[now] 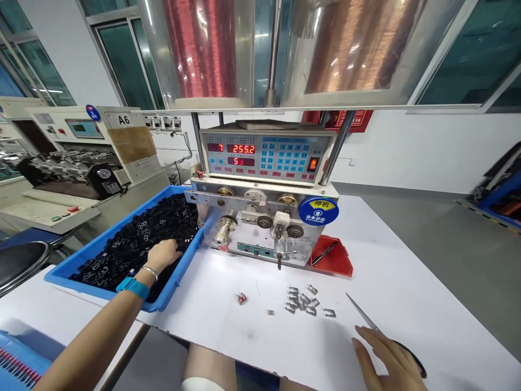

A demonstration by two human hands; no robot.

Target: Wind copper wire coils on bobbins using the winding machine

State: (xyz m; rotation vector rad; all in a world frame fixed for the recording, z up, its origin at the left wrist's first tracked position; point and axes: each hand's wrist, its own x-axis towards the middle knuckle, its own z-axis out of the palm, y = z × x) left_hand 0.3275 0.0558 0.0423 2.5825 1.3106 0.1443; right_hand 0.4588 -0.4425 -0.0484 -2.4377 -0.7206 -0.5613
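Left hand (163, 254) fingers curled among bobbins (134, 239); right hand (391, 361) fingers flat over one scissors (366, 317).

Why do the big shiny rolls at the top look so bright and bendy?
In the head view, ceiling lights glare off the copper wire spools, and the wide lens curves the edges. The winding machine looks sharp; the right hand at the bottom looks stretched.

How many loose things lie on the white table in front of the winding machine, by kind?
Small grey metal parts: about 9
Red-wound coil: 1
Scissors, under the right hand: 1
Red tray: 1
Total: about 12
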